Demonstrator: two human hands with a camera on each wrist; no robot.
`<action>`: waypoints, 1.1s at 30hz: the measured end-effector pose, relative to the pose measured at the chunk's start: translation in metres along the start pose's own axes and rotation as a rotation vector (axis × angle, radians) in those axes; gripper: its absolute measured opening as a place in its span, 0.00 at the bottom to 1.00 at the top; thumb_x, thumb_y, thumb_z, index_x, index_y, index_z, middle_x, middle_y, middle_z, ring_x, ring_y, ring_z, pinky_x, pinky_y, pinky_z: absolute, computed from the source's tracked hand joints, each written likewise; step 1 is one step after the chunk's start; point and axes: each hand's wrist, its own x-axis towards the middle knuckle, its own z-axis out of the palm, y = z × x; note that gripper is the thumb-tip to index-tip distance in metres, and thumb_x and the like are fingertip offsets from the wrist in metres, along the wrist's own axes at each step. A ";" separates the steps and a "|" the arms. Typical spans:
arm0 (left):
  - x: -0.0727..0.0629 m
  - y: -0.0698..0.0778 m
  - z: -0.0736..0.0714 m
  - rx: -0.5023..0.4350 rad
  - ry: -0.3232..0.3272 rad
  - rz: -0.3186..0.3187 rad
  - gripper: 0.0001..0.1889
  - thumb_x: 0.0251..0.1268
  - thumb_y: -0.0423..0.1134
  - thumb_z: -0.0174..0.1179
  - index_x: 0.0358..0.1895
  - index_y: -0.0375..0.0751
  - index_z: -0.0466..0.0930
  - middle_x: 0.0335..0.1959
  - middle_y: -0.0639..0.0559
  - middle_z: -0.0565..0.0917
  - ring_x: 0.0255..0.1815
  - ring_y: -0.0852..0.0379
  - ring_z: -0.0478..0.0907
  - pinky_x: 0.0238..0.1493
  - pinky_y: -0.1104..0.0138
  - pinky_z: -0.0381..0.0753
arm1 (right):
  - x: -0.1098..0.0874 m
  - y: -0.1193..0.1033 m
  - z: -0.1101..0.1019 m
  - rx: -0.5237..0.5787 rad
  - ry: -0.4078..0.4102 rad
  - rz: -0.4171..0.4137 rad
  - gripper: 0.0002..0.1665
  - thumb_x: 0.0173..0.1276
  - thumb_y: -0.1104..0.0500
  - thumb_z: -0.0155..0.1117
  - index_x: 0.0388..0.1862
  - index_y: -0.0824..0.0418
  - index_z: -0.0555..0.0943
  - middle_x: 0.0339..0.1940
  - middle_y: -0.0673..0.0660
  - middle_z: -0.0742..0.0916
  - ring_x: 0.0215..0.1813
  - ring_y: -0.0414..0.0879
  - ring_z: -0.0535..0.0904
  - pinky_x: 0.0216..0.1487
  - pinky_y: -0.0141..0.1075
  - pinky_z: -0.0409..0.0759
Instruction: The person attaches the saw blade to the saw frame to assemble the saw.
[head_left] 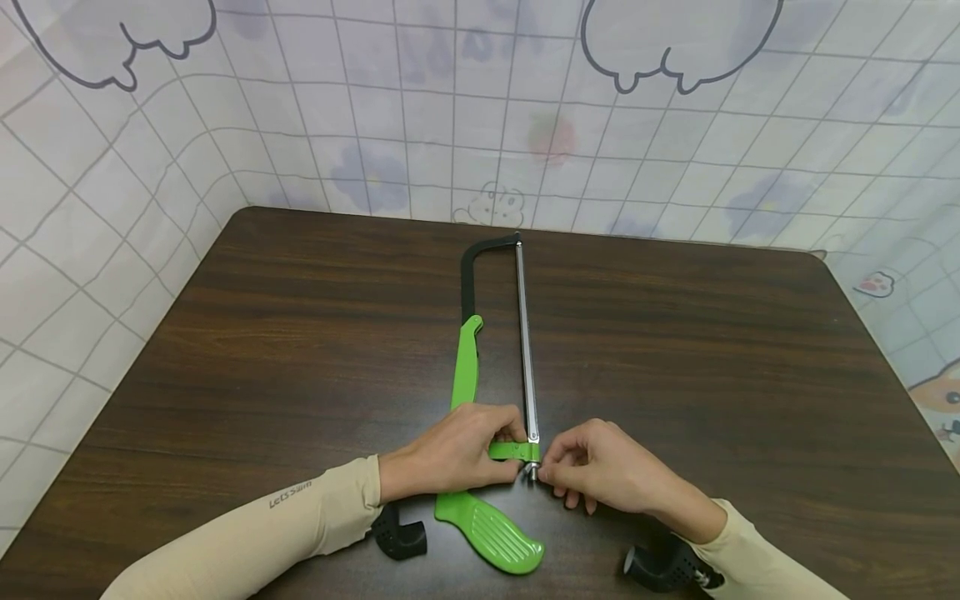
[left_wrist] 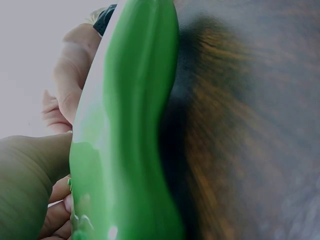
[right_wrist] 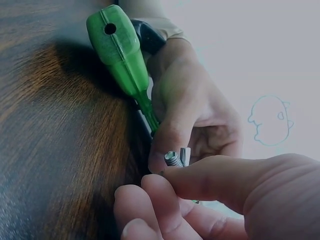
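Note:
A hacksaw (head_left: pixel 465 367) with a green handle, black front frame and silver blade bar (head_left: pixel 527 350) lies on the dark wooden table, its front end pointing away. My left hand (head_left: pixel 453 450) reaches across the handle and grips the green crosspiece (head_left: pixel 513 451) at the near end of the blade bar. From the right, my right hand (head_left: pixel 615 471) pinches the wing nut (right_wrist: pixel 185 156) with thumb and index finger. The threaded bolt end (right_wrist: pixel 172 159) sticks out beside my thumb in the right wrist view. In the left wrist view the green handle (left_wrist: pixel 137 120) hides most of the fingers.
A black wrist device (head_left: pixel 401 537) hangs under the left sleeve, close to the saw handle. Another black device (head_left: pixel 667 562) sits under the right wrist. Past the far edge of the table (head_left: pixel 675 333) hangs a white checked cloth (head_left: pixel 420 150) with cartoon prints.

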 end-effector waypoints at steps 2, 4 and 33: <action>0.000 0.000 0.000 0.000 0.000 0.001 0.08 0.59 0.37 0.69 0.40 0.47 0.81 0.33 0.58 0.85 0.29 0.71 0.70 0.33 0.78 0.73 | 0.000 0.000 0.000 0.002 0.000 0.003 0.11 0.72 0.53 0.68 0.34 0.59 0.88 0.25 0.55 0.89 0.25 0.45 0.83 0.22 0.38 0.81; 0.000 0.000 0.000 0.001 -0.001 0.002 0.08 0.59 0.37 0.69 0.40 0.47 0.81 0.33 0.58 0.85 0.29 0.71 0.70 0.33 0.78 0.73 | 0.000 0.000 0.000 0.004 -0.002 0.005 0.10 0.71 0.54 0.68 0.35 0.58 0.88 0.25 0.55 0.89 0.25 0.45 0.84 0.22 0.38 0.81; 0.001 0.000 0.000 -0.003 -0.013 -0.007 0.08 0.60 0.37 0.70 0.39 0.47 0.80 0.31 0.59 0.84 0.27 0.71 0.68 0.30 0.78 0.70 | -0.001 -0.003 0.007 -0.006 0.013 0.041 0.19 0.72 0.43 0.67 0.31 0.56 0.88 0.21 0.52 0.86 0.20 0.44 0.80 0.22 0.42 0.82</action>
